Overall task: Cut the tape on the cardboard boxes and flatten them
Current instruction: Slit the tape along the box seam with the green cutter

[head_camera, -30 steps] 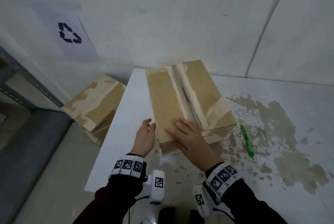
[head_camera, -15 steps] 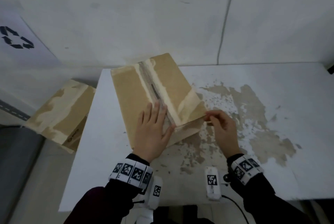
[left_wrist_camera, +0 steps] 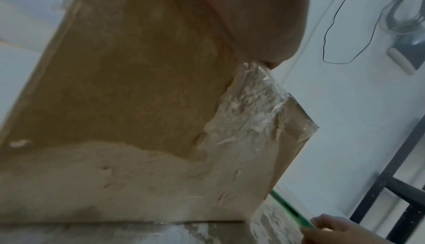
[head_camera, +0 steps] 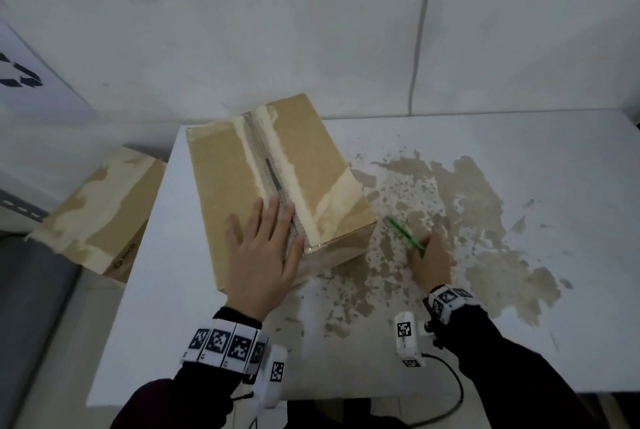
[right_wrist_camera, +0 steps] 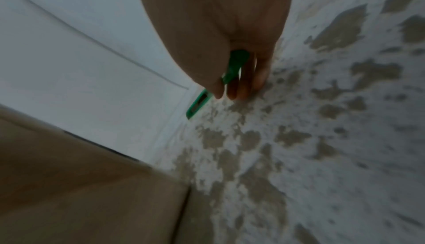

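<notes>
A brown cardboard box [head_camera: 225, 186] stands on the white table [head_camera: 519, 158], with a torn seam along its top and clear tape [left_wrist_camera: 250, 109] crumpled over its near edge. My left hand [head_camera: 263, 248] lies flat on the box top with straight fingers beside the seam. To the right of the box, my right hand [head_camera: 427, 260] grips a green utility knife [head_camera: 403, 232] just above the table. In the right wrist view the thumb and fingers curl round the green knife [right_wrist_camera: 207, 91]; its tip points toward the box [right_wrist_camera: 80, 184].
A second cardboard box [head_camera: 100, 210] sits lower down off the table's left edge. The table top right of the box is worn, with brown patches [head_camera: 450, 220]. A white wall [head_camera: 311, 30] stands close behind. A dark metal frame [left_wrist_camera: 391, 184] shows in the left wrist view.
My left hand has moved from the box's left side onto its top. My right hand has left the box, gone right to the knife and now grips it.
</notes>
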Demonstrator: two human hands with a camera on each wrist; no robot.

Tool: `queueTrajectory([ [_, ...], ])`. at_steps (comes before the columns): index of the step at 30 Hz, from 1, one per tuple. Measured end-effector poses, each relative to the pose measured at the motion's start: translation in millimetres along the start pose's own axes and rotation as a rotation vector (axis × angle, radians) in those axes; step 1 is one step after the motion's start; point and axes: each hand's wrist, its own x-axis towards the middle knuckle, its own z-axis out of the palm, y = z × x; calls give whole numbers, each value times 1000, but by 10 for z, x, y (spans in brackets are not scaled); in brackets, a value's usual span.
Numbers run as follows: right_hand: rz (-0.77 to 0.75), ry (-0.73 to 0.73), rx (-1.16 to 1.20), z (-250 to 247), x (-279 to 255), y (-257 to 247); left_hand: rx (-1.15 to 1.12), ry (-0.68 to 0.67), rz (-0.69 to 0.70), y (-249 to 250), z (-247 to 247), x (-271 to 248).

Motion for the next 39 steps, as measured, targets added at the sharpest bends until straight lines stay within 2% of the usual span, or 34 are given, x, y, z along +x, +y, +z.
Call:
queueTrajectory([
  [3,-141,68,243,-311,-100,-324,-81,-33,-64,14,-68,6],
  [5,-269,83,348,-579,-188,-721,-154,-72,-55,-16,-159,22],
  [8,-506,-37,404,-863,-307,-1442,-202,-204,10,-184,-384,79],
  [11,-632,-224,281,-837,-366,-2065,-390,-392,88,-411,-714,218],
  [13,-643,-298,188,-706,-378,-2385,-562,-414,95,-585,-892,364],
  [16,-650,-304,94,-478,-364,-2770,-660,-307,69,-858,-957,631],
  [19,-641,-284,-6,-249,-294,-3060,-554,-159,109,-1114,-746,856],
  [22,-612,-315,-113,-78,-259,-3240,-323,-147,188,-1307,-459,952],
  [24,-584,-326,-174,-2,-254,-3306,-264,-135,230,-1373,-324,948],
  [32,-547,-254,-278,212,-211,-3426,-223,-34,257,-1396,-90,915],
  [39,-594,-235,-476,235,-229,-3633,-229,-30,244,-1401,-60,923],
])
